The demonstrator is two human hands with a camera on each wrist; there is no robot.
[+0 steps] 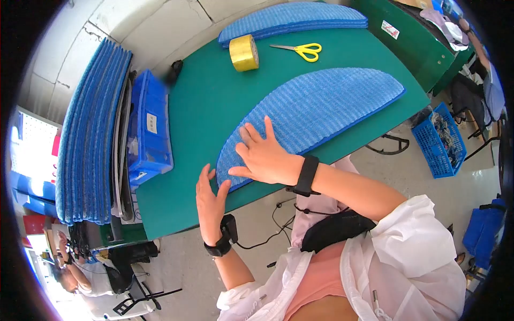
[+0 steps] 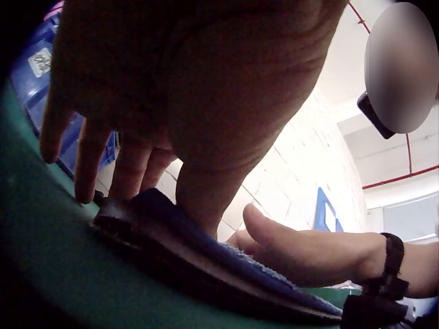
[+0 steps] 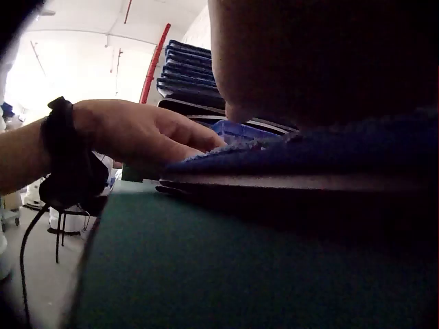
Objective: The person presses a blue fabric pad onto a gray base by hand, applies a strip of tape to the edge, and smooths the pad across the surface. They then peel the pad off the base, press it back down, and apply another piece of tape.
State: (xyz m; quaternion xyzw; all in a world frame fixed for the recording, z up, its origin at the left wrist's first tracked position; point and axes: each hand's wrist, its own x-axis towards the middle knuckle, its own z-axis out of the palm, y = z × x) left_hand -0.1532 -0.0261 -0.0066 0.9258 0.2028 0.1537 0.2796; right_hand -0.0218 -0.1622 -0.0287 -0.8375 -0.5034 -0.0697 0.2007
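A blue, ribbed, half-moon fabric pad [image 1: 321,101] with a darker blue edge lies on the green table. In the right wrist view, its fuzzy top [image 3: 274,156] sits over a pale layer and a dark one. My right hand [image 1: 270,158] rests on the pad toward its left end, fingers spread. At the pad's narrow left tip is my left hand [image 1: 210,200], its fingers straight and its thumb at the near edge. The left wrist view has the left fingers [image 2: 130,168] reaching down around the raised tip of the pad, partly hidden behind it.
Yellow scissors [image 1: 308,52] and a roll of yellow tape [image 1: 243,53] lie behind the pad. More blue pads [image 1: 294,18] are stacked at the back. On the left stand a blue bin [image 1: 152,125] and upright pads [image 1: 88,139]. A blue basket [image 1: 436,142] sits on the floor at right.
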